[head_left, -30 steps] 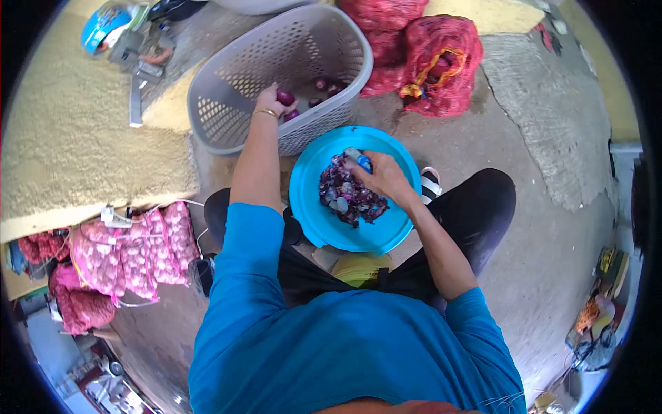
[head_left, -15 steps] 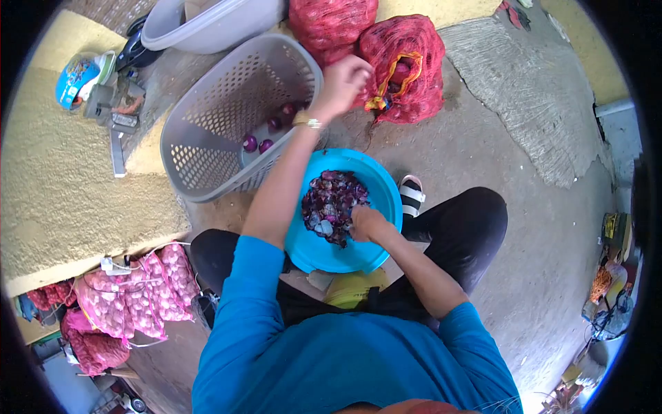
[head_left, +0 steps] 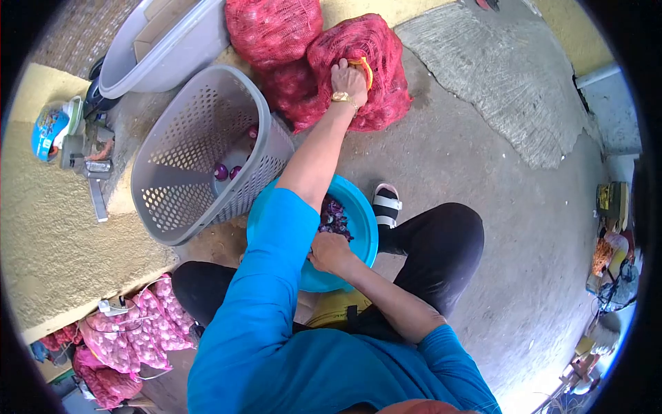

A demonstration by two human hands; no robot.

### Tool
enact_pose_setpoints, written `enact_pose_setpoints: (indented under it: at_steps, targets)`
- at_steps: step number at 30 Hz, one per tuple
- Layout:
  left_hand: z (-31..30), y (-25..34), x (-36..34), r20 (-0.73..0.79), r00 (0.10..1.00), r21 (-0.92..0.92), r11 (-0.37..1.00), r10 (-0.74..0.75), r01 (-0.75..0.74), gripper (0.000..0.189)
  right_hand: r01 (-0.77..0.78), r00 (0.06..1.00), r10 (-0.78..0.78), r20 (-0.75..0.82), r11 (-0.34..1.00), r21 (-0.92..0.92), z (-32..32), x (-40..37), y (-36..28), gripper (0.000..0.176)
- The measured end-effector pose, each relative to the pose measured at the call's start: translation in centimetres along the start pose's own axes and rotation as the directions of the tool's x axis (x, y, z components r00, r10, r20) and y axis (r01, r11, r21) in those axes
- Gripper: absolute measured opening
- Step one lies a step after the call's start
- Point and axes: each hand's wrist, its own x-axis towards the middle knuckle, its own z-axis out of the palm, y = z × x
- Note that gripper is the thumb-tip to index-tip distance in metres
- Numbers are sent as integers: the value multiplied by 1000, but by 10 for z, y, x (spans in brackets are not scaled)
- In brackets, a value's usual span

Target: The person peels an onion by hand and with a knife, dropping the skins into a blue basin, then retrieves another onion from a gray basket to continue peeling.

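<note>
My left hand (head_left: 350,81), with a gold bracelet at the wrist, is at the yellow-edged opening of a red mesh bag (head_left: 386,100) of red onions. Its fingertips are partly hidden there, so their grip does not show. Down at the near side of the blue basin (head_left: 367,214), my right hand (head_left: 331,252) is closed, and what it holds is hidden. Purple onion skins (head_left: 335,219) lie in the basin, partly covered by my left arm. To the left, a grey perforated basket (head_left: 148,183) contains several red onions (head_left: 221,172).
Another full red mesh bag (head_left: 274,31) stands behind, beside a pale grey tub (head_left: 124,76). Pink mesh bags of bulbs (head_left: 138,328) hang at lower left. A scale-like grey device (head_left: 96,169) sits on the left ledge. My sandalled foot (head_left: 387,205) is right of the basin.
My left hand has moved from beside the basket to the mesh bag's opening. My right hand has shifted toward the basin's near side. The whole view has shifted.
</note>
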Motion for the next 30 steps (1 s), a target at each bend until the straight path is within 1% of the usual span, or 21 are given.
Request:
enact_pose_setpoints:
  at_steps: [1, 2, 4, 5, 6, 8, 12, 14, 15, 17, 20, 21, 23, 25, 28, 30]
  targets:
    - [-4, 2, 0, 144, 990, 75, 997, 10, -21, 23, -9, 999, 9, -37, 1000, 7, 2, 0, 2, 32]
    - [-4, 2, 0, 146, 989, 76, 997, 14, -25, 23, -10, 999, 11, -37, 1000, 11, 5, 1, 3, 32]
    - [1, 0, 5, 72, 997, 30, 999, -27, 25, 25, -20, 999, 20, -42, 1000, -1, 0, -1, 3, 32]
    - [3, 0, 8, 119, 993, 33, 999, -21, 17, 25, -20, 999, 20, -42, 1000, 2, -2, -2, 2, 32]
    - [1, 0, 7, 122, 992, 34, 999, -20, 16, 25, -21, 999, 21, -36, 1000, 2, -5, -3, 0, 31]
    - [-6, -1, 6, 178, 984, 24, 999, 18, -22, 31, -20, 999, 20, -31, 1000, 2, -4, -4, 0, 31]
    - [0, -4, 11, 176, 984, 89, 995, 18, -34, 27, -15, 999, 14, -35, 1000, -18, -8, -3, 0, 31]
    - [-6, -8, 9, 200, 978, 43, 997, 58, -68, 26, -19, 1000, 19, -20, 1000, -15, -12, -7, -2, 32]
    - [-3, -11, 10, 198, 979, 48, 997, 53, -64, 26, -12, 1000, 11, -26, 1000, -18, -13, -7, -3, 33]
    - [5, -15, 11, 200, 971, 54, 989, 127, -140, 25, 4, 999, -4, -33, 1000, -24, -14, -7, -3, 34]
    - [5, -16, 13, 175, 977, 67, 988, 126, -140, 25, 33, 999, -34, -12, 998, -47, -14, -6, -1, 37]
    - [4, -15, 11, 172, 976, 101, 983, 132, -151, 25, 34, 999, -35, -17, 998, -54, -14, -6, -1, 38]
    - [2, -10, 11, 203, 975, 102, 988, 90, -113, 28, 40, 999, -41, -14, 997, -64, -14, -7, -3, 39]
    - [1, -4, 13, 246, 968, 109, 991, 43, -72, 31, 40, 999, -37, 27, 990, -132, -18, -7, -5, 42]
    - [0, 3, 11, 231, 973, 129, 991, 2, -33, 31, 77, 997, -76, 16, 991, -109, -6, -3, 2, 44]
    - [2, -2, 8, 153, 988, 98, 994, 27, -42, 26, 109, 994, -108, 17, 988, -108, -3, -2, 3, 45]
